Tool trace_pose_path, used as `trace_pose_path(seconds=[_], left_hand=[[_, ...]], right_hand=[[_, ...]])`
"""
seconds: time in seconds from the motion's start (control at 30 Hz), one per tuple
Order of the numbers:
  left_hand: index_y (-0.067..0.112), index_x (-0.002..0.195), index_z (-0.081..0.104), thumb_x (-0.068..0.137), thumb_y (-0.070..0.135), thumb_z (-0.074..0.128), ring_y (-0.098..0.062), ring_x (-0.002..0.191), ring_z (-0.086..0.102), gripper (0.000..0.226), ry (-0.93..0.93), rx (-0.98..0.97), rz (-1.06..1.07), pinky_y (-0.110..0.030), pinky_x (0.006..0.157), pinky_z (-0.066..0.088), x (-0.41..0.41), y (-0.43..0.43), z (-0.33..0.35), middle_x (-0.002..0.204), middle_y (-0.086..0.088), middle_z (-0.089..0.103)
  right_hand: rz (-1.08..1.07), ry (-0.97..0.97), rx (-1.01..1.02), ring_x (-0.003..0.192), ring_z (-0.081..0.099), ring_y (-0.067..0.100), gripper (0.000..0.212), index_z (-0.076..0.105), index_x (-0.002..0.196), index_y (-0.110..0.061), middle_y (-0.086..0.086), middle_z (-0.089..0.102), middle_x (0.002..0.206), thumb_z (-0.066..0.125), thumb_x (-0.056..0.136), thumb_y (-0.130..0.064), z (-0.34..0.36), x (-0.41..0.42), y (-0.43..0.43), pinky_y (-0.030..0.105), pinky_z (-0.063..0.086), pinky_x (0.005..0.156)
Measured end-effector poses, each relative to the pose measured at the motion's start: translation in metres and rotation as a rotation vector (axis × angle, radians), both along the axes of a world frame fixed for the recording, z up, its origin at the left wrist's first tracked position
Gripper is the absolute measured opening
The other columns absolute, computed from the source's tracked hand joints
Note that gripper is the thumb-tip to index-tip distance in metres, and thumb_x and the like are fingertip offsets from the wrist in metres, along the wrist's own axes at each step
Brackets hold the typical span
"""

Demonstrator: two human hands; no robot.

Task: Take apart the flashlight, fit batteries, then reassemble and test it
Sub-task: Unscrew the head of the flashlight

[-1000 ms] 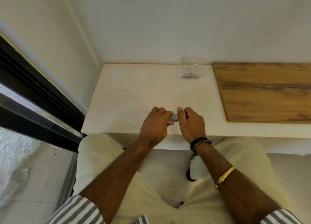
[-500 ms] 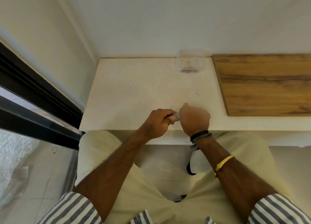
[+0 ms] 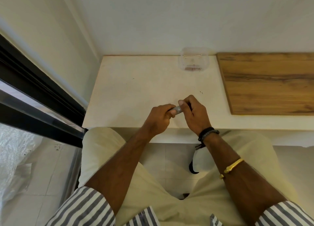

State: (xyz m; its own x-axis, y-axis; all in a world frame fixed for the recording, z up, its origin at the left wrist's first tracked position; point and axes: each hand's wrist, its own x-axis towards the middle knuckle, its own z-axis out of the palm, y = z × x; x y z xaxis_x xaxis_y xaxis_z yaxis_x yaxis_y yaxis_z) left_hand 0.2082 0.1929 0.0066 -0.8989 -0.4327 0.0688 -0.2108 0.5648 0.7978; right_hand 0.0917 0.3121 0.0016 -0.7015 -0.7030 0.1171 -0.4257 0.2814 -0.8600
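Flashlight: small silver-grey metal cylinder (image 3: 177,109), held just above the near edge of the pale cream tabletop (image 3: 136,89), only a short middle stretch showing between the two fists.
Long axis: lies left to right across the body; which end is the head I cannot tell, both ends being covered.
Left hand (image 3: 158,117): curled shut round the left end, thumb pressing on the barrel.
Right hand (image 3: 193,112): fingers (image 3: 182,105) pinching the right end, thumb tip on the metal.
Nearer hand: both touch it; neither has to reach.
Step, as I judge it: twisting one end off against the other, so the pull should follow the left-right axis.
Far side: clear plastic tub (image 3: 193,59) against the wall, well apart; wooden board (image 3: 271,83) to the right.
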Motion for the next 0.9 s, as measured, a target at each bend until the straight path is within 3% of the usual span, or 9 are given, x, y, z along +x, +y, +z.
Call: trace_pose_path(seconds=[0.07,0.17,0.33,0.4,0.47,0.57,0.67,0.77,0.9], left_hand=[[0.003,0.107,0.068,0.103,0.015,0.05,-0.025,0.078,0.061,0.022,0.013,-0.003,0.021,-0.038,0.072,0.05,0.001,-0.003,0.001,0.088,-0.011,0.07],[0.002,0.111,0.067,0.101,0.014,0.053,-0.027,0.081,0.06,0.021,0.027,-0.058,0.016,-0.039,0.073,0.048,0.003,-0.007,0.0,0.092,-0.013,0.07],[0.006,0.113,0.066,0.1,0.017,0.053,-0.027,0.083,0.058,0.022,-0.013,-0.124,-0.005,-0.042,0.076,0.048,0.003,-0.007,-0.004,0.095,-0.013,0.069],[0.006,0.113,0.066,0.1,0.018,0.053,-0.026,0.084,0.058,0.022,-0.033,-0.123,0.0,-0.043,0.077,0.049,0.002,-0.006,-0.005,0.095,-0.013,0.069],[0.006,0.114,0.067,0.101,0.017,0.053,-0.026,0.083,0.058,0.022,-0.027,-0.108,0.015,-0.043,0.076,0.048,0.002,-0.007,-0.005,0.094,-0.012,0.069],[0.006,0.113,0.067,0.101,0.017,0.053,-0.027,0.08,0.057,0.022,-0.013,-0.117,0.029,-0.042,0.073,0.047,0.002,-0.008,-0.005,0.09,-0.011,0.068],[0.008,0.112,0.067,0.101,0.019,0.052,-0.024,0.08,0.057,0.022,-0.029,-0.118,0.032,-0.041,0.073,0.047,0.001,-0.009,-0.006,0.089,-0.009,0.067],[0.01,0.112,0.066,0.101,0.02,0.051,-0.023,0.081,0.056,0.022,-0.055,-0.128,0.017,-0.041,0.075,0.048,0.0,-0.008,-0.008,0.091,-0.008,0.067],[0.009,0.112,0.066,0.101,0.02,0.052,-0.025,0.081,0.056,0.021,-0.07,-0.133,0.01,-0.043,0.074,0.048,0.0,-0.008,-0.008,0.091,-0.01,0.066]], right_hand=[[0.069,-0.036,-0.062,0.087,0.063,0.013,0.008,0.064,0.102,-0.012,0.001,0.067,0.093,0.061,0.1,-0.019,0.003,-0.004,0.003,0.028,0.052,0.076],[0.106,-0.194,-0.1,0.092,0.069,0.019,0.032,0.063,0.123,-0.025,0.004,0.07,0.102,0.071,0.093,-0.018,0.006,-0.01,0.009,0.03,0.058,0.081],[-0.036,-0.182,0.082,0.061,0.067,0.002,0.025,0.069,0.091,-0.028,-0.009,0.072,0.078,0.064,0.092,-0.053,0.002,-0.009,0.008,0.011,0.047,0.056],[-0.003,-0.155,0.072,0.063,0.067,0.005,0.02,0.072,0.091,-0.022,-0.006,0.071,0.075,0.067,0.095,-0.041,0.001,-0.009,0.008,0.017,0.051,0.058],[0.052,-0.145,0.012,0.08,0.07,0.013,0.011,0.074,0.103,-0.014,0.001,0.074,0.091,0.071,0.094,-0.019,0.0,-0.01,0.01,0.03,0.06,0.071],[0.126,-0.264,-0.104,0.101,0.071,0.023,0.03,0.073,0.112,-0.011,0.008,0.074,0.11,0.072,0.087,0.005,0.001,-0.015,0.013,0.038,0.06,0.088],[0.086,-0.397,-0.095,0.097,0.074,0.018,0.035,0.069,0.119,-0.021,0.003,0.075,0.112,0.079,0.086,-0.014,0.002,-0.015,0.013,0.032,0.062,0.077],[-0.037,-0.34,0.035,0.071,0.074,0.01,0.03,0.073,0.103,-0.022,-0.001,0.077,0.091,0.069,0.09,-0.049,-0.001,-0.011,0.011,0.027,0.057,0.055],[0.019,-0.233,0.004,0.068,0.07,0.009,0.016,0.075,0.103,-0.013,0.002,0.075,0.083,0.068,0.096,-0.026,-0.006,-0.012,0.011,0.026,0.056,0.055]])
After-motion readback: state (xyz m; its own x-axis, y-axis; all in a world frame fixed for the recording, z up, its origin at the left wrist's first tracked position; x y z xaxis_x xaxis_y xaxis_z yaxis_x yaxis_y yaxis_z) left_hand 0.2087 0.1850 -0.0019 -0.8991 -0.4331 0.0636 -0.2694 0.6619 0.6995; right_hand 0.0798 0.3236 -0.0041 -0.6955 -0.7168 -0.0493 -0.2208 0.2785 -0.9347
